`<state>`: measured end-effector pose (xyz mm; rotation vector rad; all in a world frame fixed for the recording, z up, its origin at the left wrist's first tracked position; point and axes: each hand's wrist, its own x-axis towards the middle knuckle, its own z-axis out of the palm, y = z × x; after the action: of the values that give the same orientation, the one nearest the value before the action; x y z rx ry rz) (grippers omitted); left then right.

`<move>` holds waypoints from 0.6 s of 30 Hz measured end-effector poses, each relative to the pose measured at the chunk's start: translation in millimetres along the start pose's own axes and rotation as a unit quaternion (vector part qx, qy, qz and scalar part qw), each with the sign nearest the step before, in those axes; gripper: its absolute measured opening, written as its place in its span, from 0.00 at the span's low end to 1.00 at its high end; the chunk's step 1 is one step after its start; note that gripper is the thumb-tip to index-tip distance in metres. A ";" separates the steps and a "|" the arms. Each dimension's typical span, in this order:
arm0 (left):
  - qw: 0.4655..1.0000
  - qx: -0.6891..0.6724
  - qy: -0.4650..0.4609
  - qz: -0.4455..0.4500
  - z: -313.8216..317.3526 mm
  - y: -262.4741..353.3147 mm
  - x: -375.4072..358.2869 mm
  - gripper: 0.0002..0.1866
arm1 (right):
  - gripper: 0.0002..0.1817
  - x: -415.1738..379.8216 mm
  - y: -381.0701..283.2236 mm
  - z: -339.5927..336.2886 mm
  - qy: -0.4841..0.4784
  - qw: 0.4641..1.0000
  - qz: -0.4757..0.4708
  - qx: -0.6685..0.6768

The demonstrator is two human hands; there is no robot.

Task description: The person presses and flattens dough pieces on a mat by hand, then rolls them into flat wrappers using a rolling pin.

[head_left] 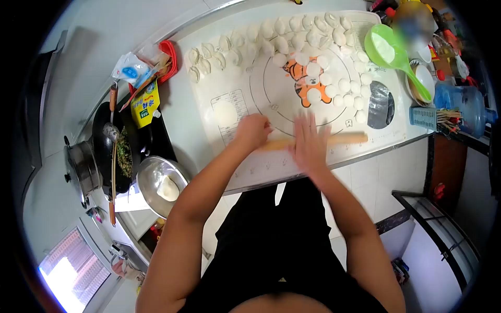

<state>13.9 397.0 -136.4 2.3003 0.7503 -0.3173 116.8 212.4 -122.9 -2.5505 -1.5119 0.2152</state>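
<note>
Rolling pin [348,138], wooden: lying crosswise near the front edge of a printed white mat [282,169] on the worktop [183,117]. Right hand [310,142]: blurred, laid flat over the pin, fingers extended, not clenched. Left hand [254,130]: fingers curled, beside the pin's left end; whether it grasps anything, cannot tell. Dough rounds [344,85]: group, mat's right half. Folded dumplings [224,43]: rows, far side. Steel bowl [143,180], left: dough lump [168,189] inside. Green scoop [404,63]: far right.
</note>
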 end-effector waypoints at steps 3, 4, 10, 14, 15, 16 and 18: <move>0.999 -0.032 -0.005 -0.030 1.9 -15.7 -3.1 0.10 | 0.46 -39.6 -5.4 1.8 -0.036 0.999 -0.005 0.011; 0.997 -0.069 -0.017 -0.036 5.6 -19.0 -11.8 0.11 | 0.47 -19.4 -5.3 0.4 -0.007 1.000 0.002 0.000; 0.999 0.029 0.009 -0.023 -2.1 -4.0 -5.9 0.11 | 0.49 -4.1 -5.5 -0.4 -0.002 1.000 0.016 -0.020; 0.996 -0.039 -0.025 -0.077 2.1 -25.1 -26.1 0.11 | 0.50 -26.9 -15.3 -3.4 -0.040 0.998 0.037 0.018; 0.997 -0.046 -0.012 -0.064 1.9 -16.8 -26.8 0.11 | 0.50 -11.9 -13.3 0.2 -0.006 0.999 0.042 0.003; 0.998 -0.052 0.013 -0.044 -1.4 -9.5 -19.4 0.10 | 0.48 10.1 -5.9 15.0 0.072 0.997 0.017 0.004; 0.999 -0.020 0.014 -0.037 -4.3 0.7 -13.6 0.10 | 0.47 19.1 -5.9 12.0 0.058 0.998 0.017 -0.006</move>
<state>3.5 393.7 -127.3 2.2468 0.8502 -0.3015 118.4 232.8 -134.0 -2.5511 -1.4337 0.0599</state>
